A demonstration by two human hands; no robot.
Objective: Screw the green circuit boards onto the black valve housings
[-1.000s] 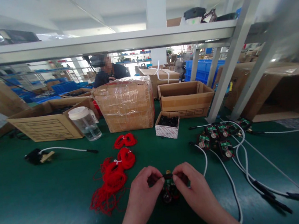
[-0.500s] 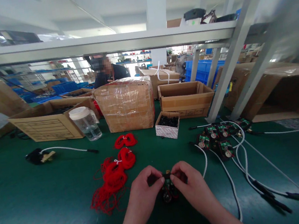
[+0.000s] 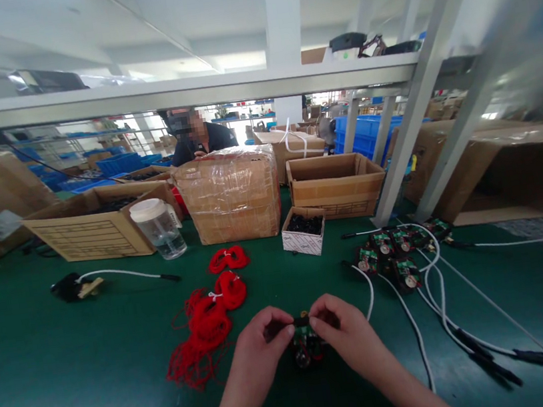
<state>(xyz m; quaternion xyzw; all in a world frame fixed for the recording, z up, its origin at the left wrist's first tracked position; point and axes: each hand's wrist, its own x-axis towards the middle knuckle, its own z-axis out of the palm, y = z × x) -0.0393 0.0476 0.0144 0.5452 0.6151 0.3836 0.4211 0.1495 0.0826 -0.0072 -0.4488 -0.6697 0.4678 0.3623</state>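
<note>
My left hand (image 3: 262,350) and my right hand (image 3: 345,334) meet over the green table mat (image 3: 75,386) near its front edge. Both pinch a small dark electronic part (image 3: 305,345) with a green board, fingertips pressed on its top from either side. The fingers hide most of it. A heap of red wire bundles (image 3: 207,320) lies just left of my left hand. White cables (image 3: 416,338) run along the mat to the right of my right hand.
Several small circuit boards (image 3: 394,253) with white and black leads lie at the right. A small white box of black parts (image 3: 304,231), a plastic jug (image 3: 158,227), a taped carton (image 3: 230,194) and open cartons stand behind. A person sits beyond the cartons.
The hands stay together on the part, with fingertips shifting slightly. The view has tilted a little, so everything sits slightly lower and left.
</note>
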